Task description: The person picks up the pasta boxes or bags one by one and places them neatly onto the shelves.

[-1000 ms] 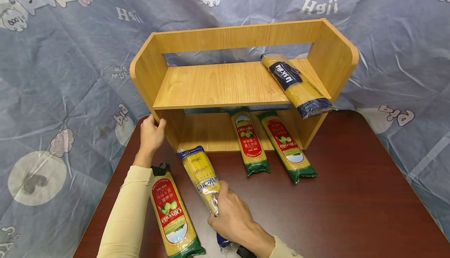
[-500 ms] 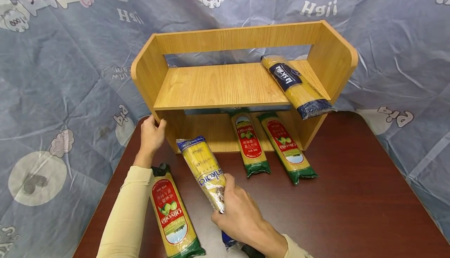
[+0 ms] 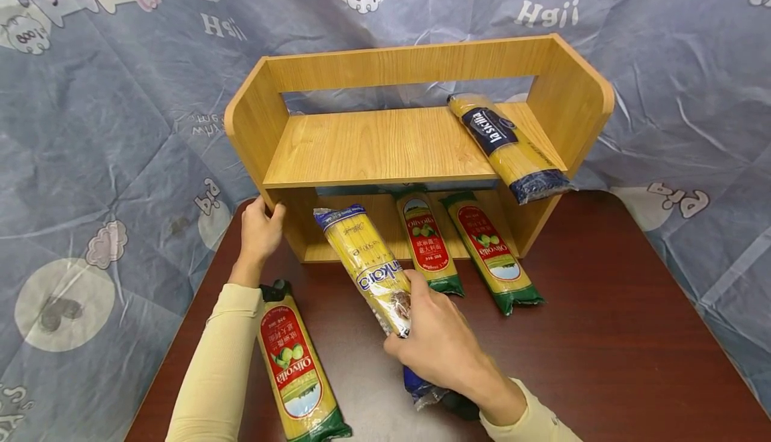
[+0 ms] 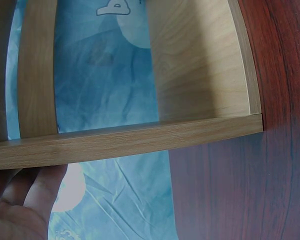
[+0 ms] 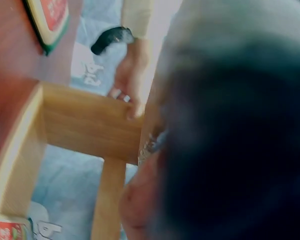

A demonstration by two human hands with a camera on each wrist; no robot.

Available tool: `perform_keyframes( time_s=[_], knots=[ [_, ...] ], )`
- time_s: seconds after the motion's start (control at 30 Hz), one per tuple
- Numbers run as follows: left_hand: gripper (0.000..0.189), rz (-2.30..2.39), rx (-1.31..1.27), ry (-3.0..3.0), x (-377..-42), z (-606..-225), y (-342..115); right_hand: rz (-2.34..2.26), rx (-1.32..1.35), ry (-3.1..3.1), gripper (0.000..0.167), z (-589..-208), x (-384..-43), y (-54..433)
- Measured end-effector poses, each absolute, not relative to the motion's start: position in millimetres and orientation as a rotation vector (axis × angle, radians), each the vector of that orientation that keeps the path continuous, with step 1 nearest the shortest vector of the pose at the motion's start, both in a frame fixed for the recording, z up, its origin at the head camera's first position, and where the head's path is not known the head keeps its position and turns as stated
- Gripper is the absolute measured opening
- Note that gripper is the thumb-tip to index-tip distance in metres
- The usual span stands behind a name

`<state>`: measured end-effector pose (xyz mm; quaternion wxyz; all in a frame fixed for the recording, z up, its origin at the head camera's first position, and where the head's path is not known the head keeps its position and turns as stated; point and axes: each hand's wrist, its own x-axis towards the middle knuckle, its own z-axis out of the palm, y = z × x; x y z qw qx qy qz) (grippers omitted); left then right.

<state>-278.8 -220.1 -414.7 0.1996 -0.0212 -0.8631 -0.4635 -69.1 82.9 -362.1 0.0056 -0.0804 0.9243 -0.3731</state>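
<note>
My right hand (image 3: 442, 341) grips a yellow pack of spaghetti (image 3: 367, 261) with blue ends and "ankara" lettering, its far end raised in front of the lower shelf. My left hand (image 3: 260, 228) holds the left side panel of a two-tier wooden shelf (image 3: 355, 147); in the left wrist view its fingers (image 4: 40, 192) lie along the panel's outer face. Beside my left forearm, a red-labelled Olivoilà spaghetti pack (image 3: 295, 368) lies on the table. In the right wrist view a dark blur covers most of my right hand's work.
Two more Olivoilà packs (image 3: 429, 241) (image 3: 490, 248) lie on the lower tier, their green ends jutting over the table (image 3: 602, 335). A La Sicilia spaghetti pack (image 3: 508, 144) lies slanted on the upper tier at the right, overhanging its front edge. A printed cloth (image 3: 120, 161) hangs behind.
My right hand has carried the Ankara spaghetti pack up and to the right, toward the lower tier. My left hand keeps its place on the shelf's side panel.
</note>
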Motion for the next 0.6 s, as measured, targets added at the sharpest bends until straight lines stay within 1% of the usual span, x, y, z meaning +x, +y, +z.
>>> perform_keyframes(
  time_s=[0.4,0.6],
  knots=[
    [0.028,-1.288,-0.053,-2.428,-278,-415,-220,-1.236,-0.229,2.930,0.085,-331,-73,101],
    [0.027,-1.285,-0.056,-2.417,-279,-415,-220,-1.255,-0.270,2.957,0.085,-319,-77,108]
  ],
)
